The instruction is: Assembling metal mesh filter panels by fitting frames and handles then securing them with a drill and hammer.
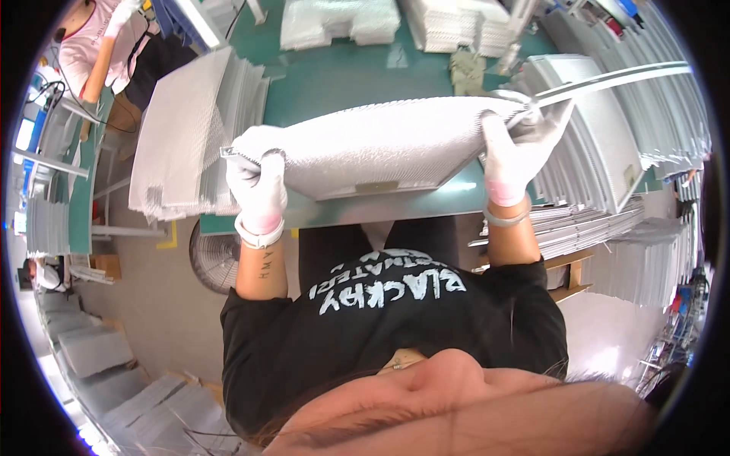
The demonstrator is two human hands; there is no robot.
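Note:
A silvery metal mesh panel (380, 144) spans the space between my two gloved hands, tilted over the green table, its far edge bowed. My left hand (258, 178) is closed on its left corner, where a short bit of metal edging shows. At the right corner, my right hand (521, 148) pinches the panel between thumb and fingers, with some fingers stretched out. A long, thin metal frame strip (616, 82) runs from beside the right hand toward the far right; whether the fingers hold it too, I cannot tell. The panel's lower edge is close to the tabletop.
Mesh sheets are stacked on the green table (304, 83): a left stack (182, 137), a right stack (585, 129) and far stacks (342, 23). Metal strips (570, 228) lie at the lower right. A floor fan (209, 258) stands below. A co-worker (99, 45) is at the upper left.

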